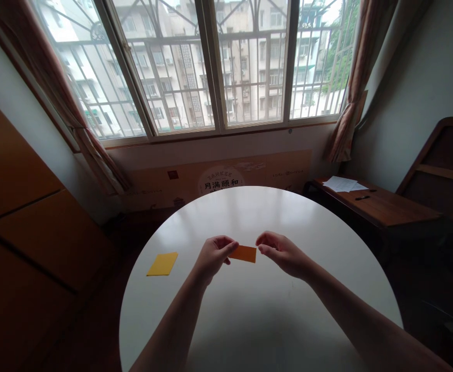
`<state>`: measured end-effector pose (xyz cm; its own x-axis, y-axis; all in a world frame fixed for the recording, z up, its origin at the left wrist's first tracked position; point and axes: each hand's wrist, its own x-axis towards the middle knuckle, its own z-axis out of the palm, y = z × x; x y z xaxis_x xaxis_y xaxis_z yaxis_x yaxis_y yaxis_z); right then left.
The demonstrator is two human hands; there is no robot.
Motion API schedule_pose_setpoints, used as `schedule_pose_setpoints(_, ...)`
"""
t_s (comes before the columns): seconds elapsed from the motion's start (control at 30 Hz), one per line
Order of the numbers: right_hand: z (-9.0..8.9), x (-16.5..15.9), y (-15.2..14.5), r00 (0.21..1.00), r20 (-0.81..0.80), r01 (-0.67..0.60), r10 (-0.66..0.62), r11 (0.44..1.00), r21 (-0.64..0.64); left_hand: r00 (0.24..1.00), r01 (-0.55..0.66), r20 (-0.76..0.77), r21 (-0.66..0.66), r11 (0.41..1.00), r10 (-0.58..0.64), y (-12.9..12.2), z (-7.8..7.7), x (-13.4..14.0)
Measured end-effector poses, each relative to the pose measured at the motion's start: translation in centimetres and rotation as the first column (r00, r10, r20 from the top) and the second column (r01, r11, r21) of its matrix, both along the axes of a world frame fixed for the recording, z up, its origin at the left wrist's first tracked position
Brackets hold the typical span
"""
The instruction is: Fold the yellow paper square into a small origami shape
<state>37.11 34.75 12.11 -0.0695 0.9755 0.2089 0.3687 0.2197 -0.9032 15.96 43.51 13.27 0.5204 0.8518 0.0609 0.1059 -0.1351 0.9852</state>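
Note:
An orange piece of paper (245,253), shaped like a small rectangle, is held above the middle of the table. My left hand (214,256) pinches its left end between thumb and fingers. Just past the paper's right edge is my right hand (278,250), its fingers curved and the thumb slightly apart from them. Nothing shows in that hand, and whether a fingertip touches the paper's edge is hard to make out. A yellow square of paper (162,264), perhaps a small stack, lies flat on the table to the left of my left hand.
The round white table (249,315) stands in front of a barred window (218,67). At the right, a low wooden table (389,204) carries white sheets (344,184) and a dark pen-like object (363,198). A wooden cabinet (20,217) is on the left.

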Motion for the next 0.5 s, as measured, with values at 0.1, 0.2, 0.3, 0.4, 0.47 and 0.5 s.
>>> schedule_pose_setpoints(0.1, -0.4, -0.7, 0.1, 0.999, -0.045, -0.007, 0.009, 0.999, 0.043, 0.999, 0.002, 0.038, 0.016, 1.0, -0.003, -0.4, -0.5, 0.7)
schedule_pose_setpoints(0.2, -0.8, -1.3, 0.2, 0.998, -0.062, 0.021, -0.016, 0.997, 0.078, 0.998, 0.04, 0.051, 0.027, 0.999, -0.042, -0.8, -0.6, 1.0)
schedule_pose_setpoints(0.3, -0.9, -1.5, 0.3, 0.993, -0.107, 0.055, -0.045, 0.994, 0.094, 0.993, 0.116, 0.028, 0.035, 0.993, -0.117, -1.0, -0.4, 0.9)
schedule_pose_setpoints(0.4, -0.8, -1.4, 0.3, 0.991, -0.117, 0.078, -0.068, 0.993, 0.085, 0.987, 0.16, -0.01, 0.091, 0.983, -0.159, -1.1, -0.3, 0.8)
schedule_pose_setpoints(0.47, -0.8, -1.4, 0.3, 0.994, -0.102, 0.056, -0.048, 0.996, 0.073, 0.984, 0.176, -0.046, 0.147, 0.973, -0.171, -1.1, -0.4, 0.7)
schedule_pose_setpoints(0.5, -0.8, -1.4, 0.3, 0.995, -0.094, 0.038, -0.032, 0.997, 0.067, 0.981, 0.19, -0.065, 0.169, 0.967, -0.181, -1.1, -0.5, 0.8)
